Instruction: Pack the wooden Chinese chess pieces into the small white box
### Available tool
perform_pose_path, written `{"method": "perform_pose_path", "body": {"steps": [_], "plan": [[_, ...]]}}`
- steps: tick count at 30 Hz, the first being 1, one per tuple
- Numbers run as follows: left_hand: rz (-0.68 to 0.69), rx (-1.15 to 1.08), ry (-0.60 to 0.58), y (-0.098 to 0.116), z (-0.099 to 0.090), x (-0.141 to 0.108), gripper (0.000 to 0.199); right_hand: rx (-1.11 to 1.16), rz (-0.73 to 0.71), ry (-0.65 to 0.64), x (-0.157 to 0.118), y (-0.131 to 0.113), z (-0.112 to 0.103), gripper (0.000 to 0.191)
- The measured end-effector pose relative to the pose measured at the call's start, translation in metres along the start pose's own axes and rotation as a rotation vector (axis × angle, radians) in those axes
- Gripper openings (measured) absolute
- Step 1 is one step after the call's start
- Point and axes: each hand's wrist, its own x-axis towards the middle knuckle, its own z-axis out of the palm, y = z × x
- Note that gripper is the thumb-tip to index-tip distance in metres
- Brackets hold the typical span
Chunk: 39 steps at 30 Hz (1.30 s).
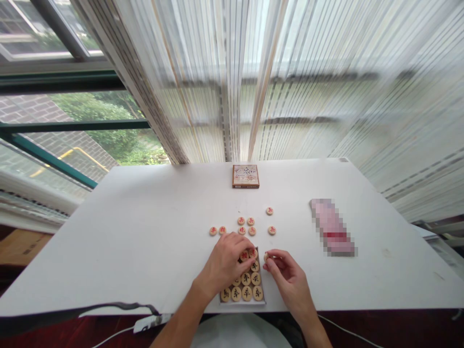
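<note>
A shallow box (243, 303) holds rows of round wooden xiangqi pieces, mostly with black characters and a few red ones at its far end. My left hand (226, 258) lies over the box's far left part, thumb and fingers closed around a red-marked xiangqi piece (253, 253) at the far right corner. That hand hides several pieces beneath it. Just right of the box, my right hand (288, 275) pinches another xiangqi piece (266, 257), tilted on edge, between thumb and fingertips. Its character cannot be made out.
Several red-marked pieces (241, 221) lie loose on the white table (145, 241) beyond the box. A decorated box lid (245, 176) sits near the far edge. To the right is a pixelated pink object (331, 227). A cable with a white plug block (147, 323) runs along the near edge.
</note>
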Motion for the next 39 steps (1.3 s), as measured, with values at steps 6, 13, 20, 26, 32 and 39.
{"method": "perform_pose_path", "body": {"steps": [6,13,20,26,32,39], "plan": [[-0.013,-0.018,0.009,-0.004,-0.006,-0.005,0.028,-0.011,-0.005,-0.010,0.000,0.001,-0.001,0.030],[-0.023,-0.026,0.029,-0.010,-0.009,-0.008,0.026,0.001,0.000,-0.009,0.000,0.001,-0.001,0.032],[-0.014,-0.023,0.028,-0.010,-0.006,-0.006,0.024,0.005,-0.002,-0.023,0.000,0.002,-0.001,0.031],[0.002,-0.009,0.018,-0.004,-0.005,-0.004,0.020,-0.016,-0.039,-0.018,0.002,0.004,-0.001,0.033],[0.007,-0.005,0.023,-0.001,-0.003,-0.001,0.013,-0.034,-0.067,-0.013,0.003,0.004,-0.001,0.034],[0.017,0.023,0.025,-0.003,0.000,0.000,0.017,-0.039,-0.066,-0.023,0.003,0.005,-0.002,0.032]]}}
